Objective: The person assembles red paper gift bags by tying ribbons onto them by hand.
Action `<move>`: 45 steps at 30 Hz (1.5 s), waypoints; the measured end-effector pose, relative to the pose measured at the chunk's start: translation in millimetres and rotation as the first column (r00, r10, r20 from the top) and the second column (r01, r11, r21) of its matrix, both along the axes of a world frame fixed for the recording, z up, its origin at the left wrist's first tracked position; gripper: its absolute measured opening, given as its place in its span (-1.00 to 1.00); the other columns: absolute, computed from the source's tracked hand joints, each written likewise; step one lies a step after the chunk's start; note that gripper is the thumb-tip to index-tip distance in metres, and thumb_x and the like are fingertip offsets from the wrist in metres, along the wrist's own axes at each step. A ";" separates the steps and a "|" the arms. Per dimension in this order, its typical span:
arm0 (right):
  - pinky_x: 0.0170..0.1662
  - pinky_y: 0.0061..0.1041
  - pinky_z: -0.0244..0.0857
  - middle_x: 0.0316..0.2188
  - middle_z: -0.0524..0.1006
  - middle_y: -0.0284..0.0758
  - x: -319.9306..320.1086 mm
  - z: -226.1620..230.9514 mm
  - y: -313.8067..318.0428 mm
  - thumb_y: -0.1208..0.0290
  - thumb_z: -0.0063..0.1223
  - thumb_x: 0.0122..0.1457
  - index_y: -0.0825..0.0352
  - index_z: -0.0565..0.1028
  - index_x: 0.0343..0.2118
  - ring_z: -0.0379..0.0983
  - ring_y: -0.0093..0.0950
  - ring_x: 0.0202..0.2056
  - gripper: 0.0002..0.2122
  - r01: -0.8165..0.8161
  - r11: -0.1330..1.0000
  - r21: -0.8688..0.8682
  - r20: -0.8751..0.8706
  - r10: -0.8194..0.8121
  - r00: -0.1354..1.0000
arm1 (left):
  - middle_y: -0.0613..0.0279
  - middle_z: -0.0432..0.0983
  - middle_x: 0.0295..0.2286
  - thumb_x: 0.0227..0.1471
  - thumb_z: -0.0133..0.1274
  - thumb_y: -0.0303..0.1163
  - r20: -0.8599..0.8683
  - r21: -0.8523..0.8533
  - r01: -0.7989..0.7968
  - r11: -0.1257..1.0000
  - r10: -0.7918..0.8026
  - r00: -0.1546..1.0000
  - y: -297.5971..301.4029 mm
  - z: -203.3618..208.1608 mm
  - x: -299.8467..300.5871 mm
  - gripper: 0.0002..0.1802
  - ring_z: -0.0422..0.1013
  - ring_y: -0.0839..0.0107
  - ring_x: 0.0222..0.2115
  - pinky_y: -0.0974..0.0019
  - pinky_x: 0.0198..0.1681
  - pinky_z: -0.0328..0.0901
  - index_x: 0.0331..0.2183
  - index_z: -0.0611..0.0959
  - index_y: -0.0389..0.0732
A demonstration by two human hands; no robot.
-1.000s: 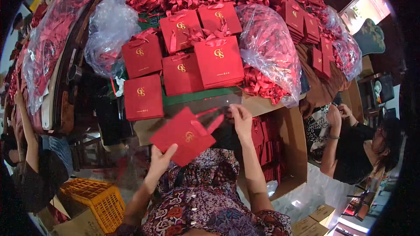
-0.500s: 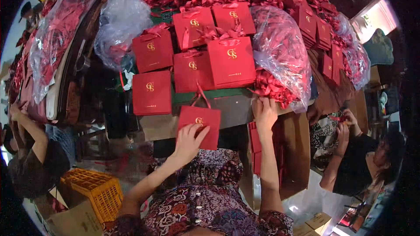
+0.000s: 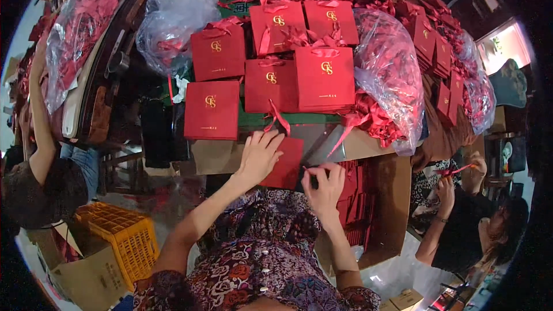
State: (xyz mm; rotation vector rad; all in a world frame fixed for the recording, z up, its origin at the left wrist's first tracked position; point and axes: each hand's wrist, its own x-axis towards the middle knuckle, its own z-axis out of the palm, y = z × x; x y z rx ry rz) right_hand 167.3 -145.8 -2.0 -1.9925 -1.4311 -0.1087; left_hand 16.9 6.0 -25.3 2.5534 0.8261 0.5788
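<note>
A small red paper gift bag [image 3: 286,163] with a ribbon handle [image 3: 279,120] stands tilted at the table's near edge. My left hand [image 3: 259,156] grips it, fingers over its upper left part. Just right of the bag, my right hand [image 3: 327,187] is closed in a pinch with a small red ribbon end at its fingertips. A strand of red ribbon [image 3: 341,140] trails from the loose ribbon heap [image 3: 377,121] down towards this hand. Beyond, several stacks of finished-looking red bags with gold lettering, such as the front right stack [image 3: 325,80], lie on the table.
An open cardboard box [image 3: 396,207] holding red bags stands below the table edge, right. Clear plastic sacks [image 3: 391,69] of ribbon lie on the table. A yellow crate [image 3: 129,242] is at lower left. Other people work at left and right, one person's hands [image 3: 446,190] holding ribbon.
My right hand has come from the ribbon heap down and left to beside the bag, drawing a ribbon strand out. My left hand has shifted slightly up on the bag. The view has turned slightly.
</note>
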 end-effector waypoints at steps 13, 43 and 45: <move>-0.34 -0.32 0.29 -0.51 0.46 -0.27 -38.4 24.3 4.0 0.47 0.22 0.05 0.27 0.49 -0.34 0.43 -0.25 -0.47 -0.86 -0.249 0.968 -0.043 -0.237 0.232 0.944 | 0.19 0.37 -0.25 -0.16 0.25 -0.38 0.045 -0.076 -0.056 0.996 0.060 0.997 -0.7 -4.4 2.6 -0.54 0.26 0.14 -0.16 0.11 -0.14 0.14 -0.12 0.57 -0.10; -0.43 -0.24 0.34 -0.47 0.49 -0.19 -12.9 -9.9 52.5 0.48 0.24 0.04 0.32 0.47 -0.41 0.48 -0.15 -0.47 -0.86 -0.100 0.987 -0.125 -0.285 0.061 0.957 | 0.25 0.56 -0.39 -0.10 0.15 -0.55 0.170 -0.243 -0.072 0.967 0.116 0.979 -14.3 10.4 7.3 -0.75 0.41 0.22 -0.32 0.16 -0.12 0.12 -0.29 0.57 -0.10; -0.41 -0.27 0.36 -0.45 0.48 -0.21 -10.9 -8.9 52.1 0.48 0.27 0.01 0.31 0.49 -0.35 0.48 -0.17 -0.45 -0.83 -0.107 0.991 -0.076 -0.320 0.077 0.944 | 0.29 0.56 -0.41 -0.13 0.17 -0.55 0.127 -0.293 -0.050 0.955 0.091 0.988 -13.7 6.9 4.3 -0.73 0.41 0.25 -0.34 0.18 -0.12 0.12 -0.28 0.59 -0.11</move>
